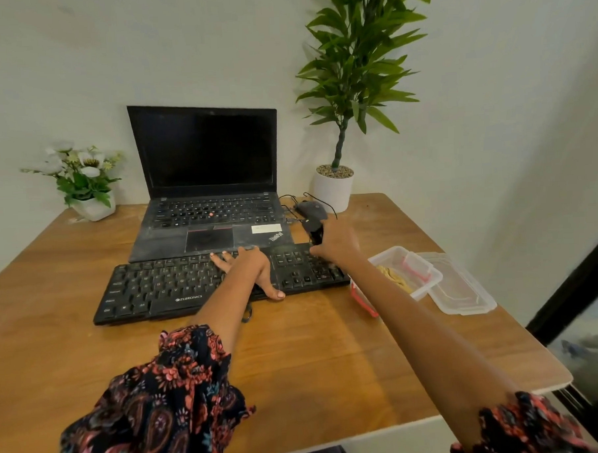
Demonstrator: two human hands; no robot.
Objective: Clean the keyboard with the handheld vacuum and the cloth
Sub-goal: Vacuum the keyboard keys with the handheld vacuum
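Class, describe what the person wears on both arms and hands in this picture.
Both arms carry loose dark sleeves with a red and pink paisley floral print, gathered at the elbows: left sleeve, right sleeve. The forearms, left hand and right hand are bare, without gloves.

Keyboard (177, 290) before laptop (210, 196), mouse (312, 208) right of laptop, container (400, 273) right of keyboard.

The wooden table (296, 363) lies bare across the lower middle of the frame. Mid-frame, the keyboard (163, 290) sits against the open laptop (206, 182). At centre right, a mouse (312, 208), cables and the white plant pot (333, 190) crowd together; an open plastic container (409, 273) and its lid (461, 287) block the right edge.
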